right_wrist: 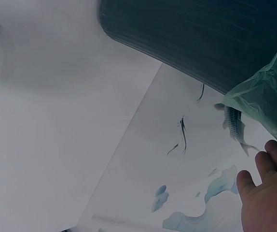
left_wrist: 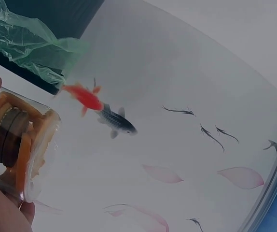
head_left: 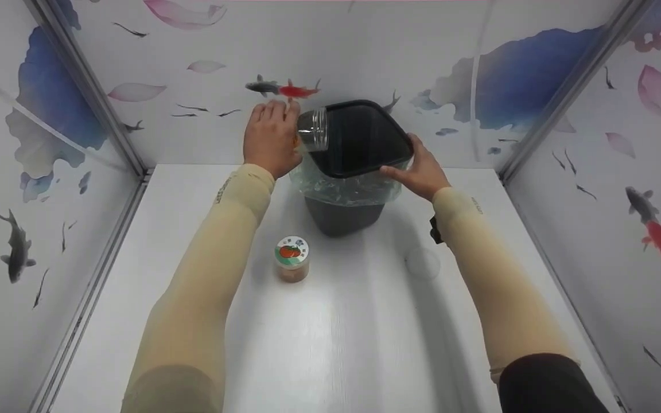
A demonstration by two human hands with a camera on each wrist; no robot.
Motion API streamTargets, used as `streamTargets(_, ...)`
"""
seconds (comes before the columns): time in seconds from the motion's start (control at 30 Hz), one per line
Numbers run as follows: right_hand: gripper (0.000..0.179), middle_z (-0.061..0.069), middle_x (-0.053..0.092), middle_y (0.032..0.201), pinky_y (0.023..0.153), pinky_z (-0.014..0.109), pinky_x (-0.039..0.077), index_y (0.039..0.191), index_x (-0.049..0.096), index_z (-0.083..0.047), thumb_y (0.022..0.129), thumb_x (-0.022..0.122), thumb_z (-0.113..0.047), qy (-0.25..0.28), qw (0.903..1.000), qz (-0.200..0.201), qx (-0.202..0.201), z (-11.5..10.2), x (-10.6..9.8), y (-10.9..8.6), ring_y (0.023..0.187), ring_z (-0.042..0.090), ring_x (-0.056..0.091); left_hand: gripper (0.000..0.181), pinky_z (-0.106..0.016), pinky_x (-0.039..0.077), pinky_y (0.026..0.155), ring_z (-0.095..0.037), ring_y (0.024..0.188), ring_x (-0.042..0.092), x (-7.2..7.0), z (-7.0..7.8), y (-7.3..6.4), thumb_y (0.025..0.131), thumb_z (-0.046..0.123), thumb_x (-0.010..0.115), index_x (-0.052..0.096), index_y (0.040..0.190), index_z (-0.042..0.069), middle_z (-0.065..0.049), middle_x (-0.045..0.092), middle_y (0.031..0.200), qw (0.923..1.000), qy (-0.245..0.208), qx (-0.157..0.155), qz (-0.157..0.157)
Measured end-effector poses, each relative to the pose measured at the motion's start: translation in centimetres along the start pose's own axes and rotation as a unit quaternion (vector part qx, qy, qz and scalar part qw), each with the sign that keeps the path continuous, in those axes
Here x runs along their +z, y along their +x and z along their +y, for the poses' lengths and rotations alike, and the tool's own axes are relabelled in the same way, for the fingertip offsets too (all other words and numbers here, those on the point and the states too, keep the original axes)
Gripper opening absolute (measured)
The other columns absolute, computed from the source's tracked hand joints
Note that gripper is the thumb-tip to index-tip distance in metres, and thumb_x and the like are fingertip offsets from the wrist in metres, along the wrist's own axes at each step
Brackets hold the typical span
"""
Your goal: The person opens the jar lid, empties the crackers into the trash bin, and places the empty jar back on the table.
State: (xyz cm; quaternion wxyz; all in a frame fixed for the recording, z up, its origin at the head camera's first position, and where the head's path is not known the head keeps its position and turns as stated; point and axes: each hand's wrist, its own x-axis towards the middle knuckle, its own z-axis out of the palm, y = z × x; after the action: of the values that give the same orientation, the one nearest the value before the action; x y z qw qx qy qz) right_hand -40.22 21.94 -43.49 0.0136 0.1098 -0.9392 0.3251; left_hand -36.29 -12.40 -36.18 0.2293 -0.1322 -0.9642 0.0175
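My left hand (head_left: 271, 135) grips a clear jar (head_left: 317, 129), tipped on its side with its mouth over the left rim of a dark trash bin (head_left: 335, 215). Brown and orange round pieces (left_wrist: 13, 137) show inside the jar in the left wrist view. My right hand (head_left: 420, 170) holds the bin's right rim, thumb on the near edge and fingers round the far side. A translucent green bag (head_left: 353, 192) lines the bin and hangs over its outside. In the right wrist view, the fingers (right_wrist: 266, 166) appear beside the bag.
A small lidded jar (head_left: 292, 261) with an orange-red picture on its lid stands on the white table (head_left: 330, 338), left of centre. A clear round disc (head_left: 422, 263) lies to the right. Printed wall panels (head_left: 359, 51) enclose the back and sides, close behind the bin.
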Motion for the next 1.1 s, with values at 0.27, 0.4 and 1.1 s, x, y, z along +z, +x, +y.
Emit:
streamTargets(0.27, 0.121, 0.013, 0.024, 0.162, 0.117, 0.047, 0.02, 0.16, 0.011, -0.012, 0.074, 0.071, -0.074, 0.001, 1.0, 0.003, -0.007, -0.3, 0.1, 0.0, 0.147, 0.029, 0.024, 0.079, -0.046, 0.023, 0.115, -0.036, 0.135, 0.04, 0.3, -0.2, 0.0, 0.08, 0.031, 0.075, 0.039, 0.146, 0.006, -0.021, 0.047, 0.14, 0.9998, 0.012, 0.014, 0.004)
streamTargets(0.4, 0.121, 0.013, 0.024, 0.161, 0.117, 0.047, 0.021, 0.16, 0.011, -0.012, 0.074, 0.071, -0.073, -0.002, 1.0, 0.003, -0.009, -0.4, 0.1, 0.0, 0.147, 0.029, 0.025, 0.077, -0.046, 0.024, 0.115, -0.036, 0.133, 0.041, 0.4, -0.2, 0.0, 0.079, 0.028, 0.075, 0.042, 0.144, 0.006, -0.021, 0.048, 0.139, 0.9994, 0.019, 0.024, 0.012)
streamTargets(1.1, 0.123, 0.011, 0.02, 0.163, 0.118, 0.048, 0.018, 0.161, 0.009, -0.014, 0.073, 0.07, -0.076, 0.001, 1.0, 0.0, 0.003, -0.3, -0.2, -0.2, 0.148, 0.028, 0.021, 0.075, -0.045, 0.017, 0.118, -0.036, 0.139, 0.035, 0.1, 0.8, 0.2, 0.082, 0.019, 0.079, 0.042, 0.146, 0.006, -0.022, 0.044, 0.146, 0.9969, 0.059, 0.052, 0.005)
